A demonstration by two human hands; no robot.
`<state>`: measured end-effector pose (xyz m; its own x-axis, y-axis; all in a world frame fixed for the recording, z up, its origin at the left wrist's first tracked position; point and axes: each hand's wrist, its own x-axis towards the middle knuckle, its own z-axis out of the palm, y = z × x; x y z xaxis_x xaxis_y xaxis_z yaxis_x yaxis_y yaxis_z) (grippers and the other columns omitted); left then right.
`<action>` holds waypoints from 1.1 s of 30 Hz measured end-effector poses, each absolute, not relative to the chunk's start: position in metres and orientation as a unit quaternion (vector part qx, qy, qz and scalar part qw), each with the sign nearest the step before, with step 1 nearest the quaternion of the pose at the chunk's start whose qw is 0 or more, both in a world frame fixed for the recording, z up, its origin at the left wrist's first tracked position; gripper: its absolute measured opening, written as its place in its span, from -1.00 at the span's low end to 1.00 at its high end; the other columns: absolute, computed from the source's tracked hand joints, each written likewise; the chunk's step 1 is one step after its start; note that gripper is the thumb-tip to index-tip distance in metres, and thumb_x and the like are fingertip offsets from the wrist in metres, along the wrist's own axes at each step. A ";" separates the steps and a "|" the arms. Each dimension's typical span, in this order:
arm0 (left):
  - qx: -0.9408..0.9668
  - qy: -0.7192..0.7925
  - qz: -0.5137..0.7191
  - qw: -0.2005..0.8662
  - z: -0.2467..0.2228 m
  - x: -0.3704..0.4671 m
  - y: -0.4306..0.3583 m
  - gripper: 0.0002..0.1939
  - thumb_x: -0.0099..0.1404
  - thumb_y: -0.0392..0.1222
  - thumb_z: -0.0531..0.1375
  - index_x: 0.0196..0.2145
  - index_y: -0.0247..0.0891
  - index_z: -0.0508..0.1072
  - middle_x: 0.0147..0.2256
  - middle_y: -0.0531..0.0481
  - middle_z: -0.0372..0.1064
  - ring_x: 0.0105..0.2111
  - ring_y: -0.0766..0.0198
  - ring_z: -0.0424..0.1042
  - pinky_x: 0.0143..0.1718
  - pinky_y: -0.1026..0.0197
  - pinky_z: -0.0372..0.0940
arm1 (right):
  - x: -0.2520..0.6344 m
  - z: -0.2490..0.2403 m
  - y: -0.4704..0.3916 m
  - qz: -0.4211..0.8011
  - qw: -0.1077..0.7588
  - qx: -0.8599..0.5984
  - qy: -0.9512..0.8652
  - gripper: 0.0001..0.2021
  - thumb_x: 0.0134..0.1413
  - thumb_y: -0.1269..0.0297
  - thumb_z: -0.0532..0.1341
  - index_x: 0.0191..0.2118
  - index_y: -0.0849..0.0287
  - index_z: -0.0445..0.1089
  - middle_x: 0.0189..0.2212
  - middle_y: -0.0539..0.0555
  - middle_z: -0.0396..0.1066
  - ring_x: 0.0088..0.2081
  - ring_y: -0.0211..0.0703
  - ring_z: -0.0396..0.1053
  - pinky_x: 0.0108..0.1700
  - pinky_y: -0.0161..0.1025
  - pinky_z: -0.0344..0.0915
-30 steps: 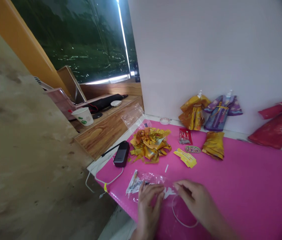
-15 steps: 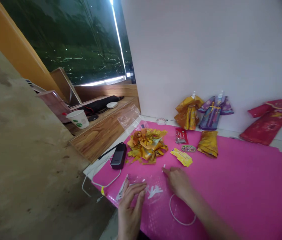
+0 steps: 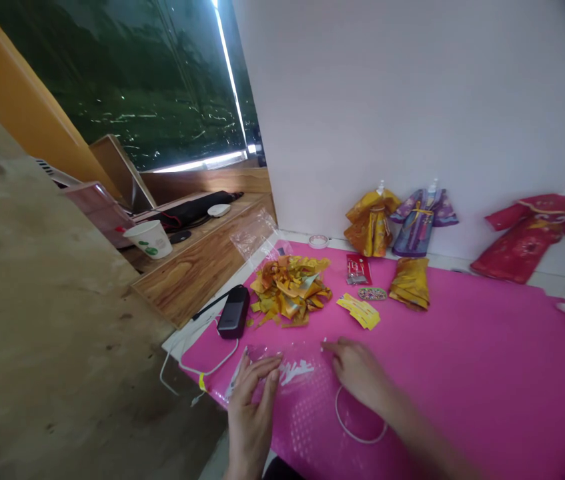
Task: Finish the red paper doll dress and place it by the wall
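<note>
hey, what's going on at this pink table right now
A person works at a pink mat. The left hand rests flat on a clear plastic bag of white pieces; the right hand reaches toward a small white bit, beside a white ring. Behind lie gold paper scraps and small paper robes.

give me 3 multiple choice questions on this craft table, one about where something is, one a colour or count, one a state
1. Where does the black device lie?
A. at the mat's left edge, left of the scrap pile
B. beside the red garment
C. under the right hand

2. How many small garments lean on the wall?
A. one
B. three
C. five

3. How is the left hand?
A. clenched in a fist
B. lifted off the table
C. flat, fingers spread on a clear plastic bag

Answers: 1 A, it sits by the gold scrap pile on the pink mat. 2 B, yellow, purple and red. 3 C, it presses the bag.
</note>
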<state>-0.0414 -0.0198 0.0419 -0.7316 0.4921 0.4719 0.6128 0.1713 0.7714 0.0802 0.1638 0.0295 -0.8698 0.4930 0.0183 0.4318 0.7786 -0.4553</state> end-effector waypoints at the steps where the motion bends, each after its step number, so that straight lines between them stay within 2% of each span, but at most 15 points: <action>1: -0.370 -0.764 -0.526 0.057 0.040 -0.040 -0.020 -0.81 0.28 -0.02 0.21 -0.30 -0.09 0.59 -0.28 -0.03 0.61 -0.23 0.05 0.58 0.12 -0.31 0.25 | 0.085 0.032 0.168 0.240 0.079 -0.248 -0.935 -0.56 0.14 0.54 -0.01 0.02 0.20 0.48 -0.16 0.17 0.56 -0.12 -0.10 0.49 -0.02 -0.21 0.31; 4: -0.388 -0.767 -0.509 0.047 0.033 -0.036 -0.017 -0.83 0.28 -0.03 0.21 -0.30 -0.08 0.59 -0.26 -0.02 0.61 -0.21 0.04 0.57 0.16 -0.37 0.16 | 0.102 0.044 0.174 0.341 0.115 -0.250 -0.899 -0.57 0.23 0.43 -0.06 0.06 0.19 0.45 -0.05 0.12 0.53 -0.06 -0.18 0.47 -0.01 -0.28 0.33; 8: -0.402 -0.769 -0.497 0.017 0.026 -0.026 -0.007 -0.82 0.29 -0.04 0.20 -0.31 -0.08 0.59 -0.28 -0.04 0.61 -0.24 0.03 0.58 0.12 -0.39 0.19 | 0.116 0.065 0.159 0.509 0.154 -0.218 -0.818 -0.66 0.24 0.26 0.02 -0.16 0.14 0.56 -0.30 0.08 0.57 -0.25 -0.13 0.49 -0.20 -0.26 0.37; 10: -0.414 -0.766 -0.492 0.002 0.024 -0.021 -0.003 -0.82 0.30 -0.05 0.19 -0.29 -0.07 0.59 -0.28 -0.05 0.61 -0.24 0.03 0.57 0.12 -0.41 0.17 | 0.115 0.070 0.148 0.507 0.160 -0.197 -0.824 -0.69 0.22 0.30 0.05 -0.26 0.13 0.57 -0.37 0.05 0.55 -0.30 -0.16 0.47 -0.22 -0.28 0.32; 14: -0.428 -0.758 -0.492 -0.016 0.024 -0.015 0.000 -0.83 0.31 -0.08 0.18 -0.27 -0.06 0.59 -0.26 -0.03 0.60 -0.22 0.04 0.56 0.13 -0.39 0.16 | 0.102 0.061 0.129 0.411 0.165 -0.195 -0.875 -0.72 0.17 0.43 0.09 -0.42 0.15 0.54 -0.45 0.03 0.50 -0.39 -0.20 0.40 -0.28 -0.29 0.21; 17: -0.424 -0.756 -0.499 -0.018 0.026 -0.012 -0.001 -0.83 0.30 -0.08 0.19 -0.29 -0.06 0.59 -0.27 -0.03 0.61 -0.23 0.04 0.57 0.12 -0.38 0.16 | 0.095 0.051 0.122 0.370 0.176 -0.232 -0.882 -0.83 0.00 0.52 0.20 -0.48 0.16 0.49 -0.49 0.00 0.46 -0.44 -0.23 0.35 -0.33 -0.31 0.15; 20: -0.410 -0.754 -0.512 -0.026 0.028 -0.011 -0.002 -0.83 0.28 -0.07 0.19 -0.31 -0.06 0.60 -0.27 -0.03 0.61 -0.23 0.03 0.57 0.13 -0.36 0.16 | 0.095 0.051 0.121 0.385 0.195 -0.245 -0.868 -0.87 -0.06 0.52 0.24 -0.44 0.15 0.49 -0.50 -0.03 0.46 -0.47 -0.25 0.33 -0.36 -0.33 0.14; 22: -0.394 -0.754 -0.524 -0.035 0.029 -0.013 -0.004 -0.83 0.26 -0.06 0.21 -0.32 -0.06 0.61 -0.28 -0.04 0.61 -0.23 0.04 0.56 0.16 -0.34 0.13 | 0.100 0.056 0.127 0.417 0.209 -0.229 -0.854 -0.88 0.07 0.39 0.22 -0.43 0.14 0.51 -0.53 -0.02 0.45 -0.50 -0.25 0.32 -0.40 -0.32 0.16; 23: -0.380 -0.754 -0.535 -0.039 0.031 -0.015 -0.006 -0.83 0.25 -0.05 0.22 -0.33 -0.07 0.61 -0.28 -0.04 0.61 -0.23 0.04 0.56 0.18 -0.31 0.12 | 0.104 0.059 0.132 0.436 0.222 -0.227 -0.842 -0.82 0.14 0.30 0.18 -0.40 0.15 0.52 -0.52 -0.01 0.46 -0.49 -0.24 0.34 -0.40 -0.32 0.18; 25: -0.329 -0.750 -0.571 -0.052 0.037 -0.024 -0.011 -0.81 0.22 -0.01 0.24 -0.34 -0.10 0.62 -0.26 -0.06 0.61 -0.19 0.05 0.55 0.16 -0.22 0.18 | 0.110 0.061 0.146 0.459 0.254 -0.248 -0.815 -0.69 0.25 0.18 0.08 -0.27 0.17 0.54 -0.43 0.05 0.51 -0.41 -0.18 0.41 -0.34 -0.30 0.26; 27: -0.245 -0.736 -0.627 -0.074 0.046 -0.036 -0.017 -0.76 0.18 0.04 0.27 -0.33 -0.14 0.61 -0.23 -0.07 0.61 -0.14 0.06 0.53 0.07 -0.06 0.30 | 0.115 0.057 0.160 0.427 0.254 -0.288 -0.818 -0.65 0.27 0.23 0.00 -0.12 0.20 0.52 -0.30 0.12 0.54 -0.28 -0.13 0.46 -0.22 -0.26 0.32; 30: -0.099 -0.685 -0.716 -0.087 0.063 -0.057 -0.023 -0.69 0.13 0.09 0.32 -0.30 -0.18 0.60 -0.23 -0.04 0.61 -0.17 0.17 0.52 -0.08 0.17 0.36 | 0.112 0.043 0.170 0.264 0.132 -0.298 -0.908 -0.59 0.18 0.43 -0.02 0.01 0.19 0.49 -0.25 0.15 0.53 -0.20 -0.06 0.47 -0.10 -0.17 0.31; 33: -0.026 -0.611 -0.787 -0.075 0.077 -0.070 -0.026 -0.67 0.07 0.08 0.36 -0.31 -0.22 0.59 -0.26 0.00 0.60 -0.25 0.27 0.52 -0.19 0.30 0.37 | 0.100 0.032 0.164 0.153 0.039 -0.267 -0.951 -0.54 0.08 0.50 0.01 0.05 0.17 0.47 -0.29 0.19 0.52 -0.21 0.03 0.47 -0.10 -0.09 0.29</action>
<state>-0.0704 -0.0256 0.0775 -0.9874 0.1500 -0.0500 -0.0856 -0.2410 0.9667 0.0996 0.1636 0.0315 -0.8541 0.5201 -0.0080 0.4964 0.8104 -0.3112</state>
